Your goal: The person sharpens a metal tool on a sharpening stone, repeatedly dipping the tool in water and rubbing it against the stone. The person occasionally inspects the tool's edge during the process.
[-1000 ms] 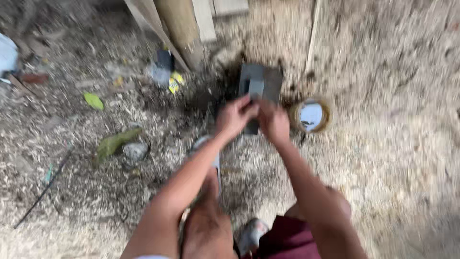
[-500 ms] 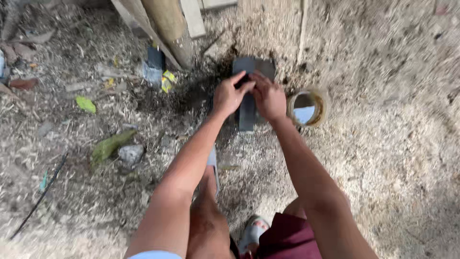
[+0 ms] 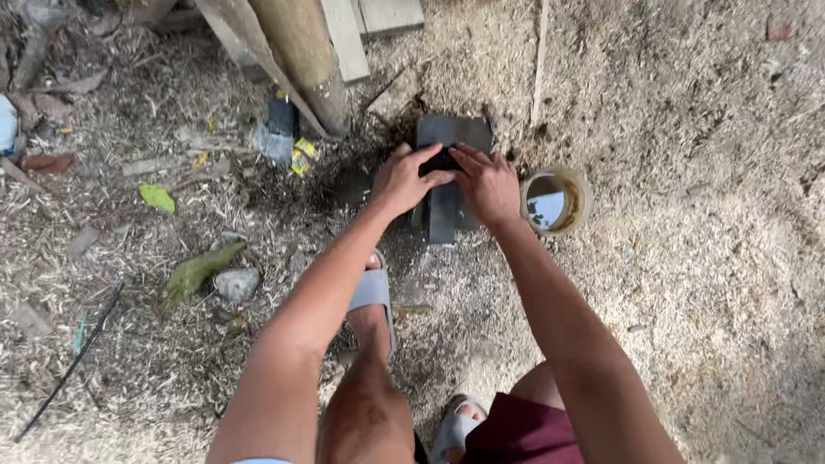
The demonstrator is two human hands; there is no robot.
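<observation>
Head view, looking straight down at 2 bare forearms reaching to a dark grey flat stone (image 3: 454,137) lying on ground covered in sawdust and wood shavings. Left hand (image 3: 404,179) and right hand (image 3: 485,182) meet over the stone, fingers curled down and pressing on a small dark object (image 3: 440,161) held between them; what kind of object it is cannot be told. A narrower dark grey bar (image 3: 443,215) lies under the hands, its long axis running from the person's feet away toward the top of the picture, with its near end pointing back at the person.

Judging from this, the work looks to be under way, with the dark object held against the stone; how much is done or left cannot be told, as no finished mark or edge shows.

Just right of the right hand stands a small round container (image 3: 554,200) holding liquid. A grey sandal (image 3: 372,292) on the person's foot sits below the left forearm. A wooden post (image 3: 302,60) leans at upper left, with green leaves (image 3: 198,271) and litter well apart to the left.
</observation>
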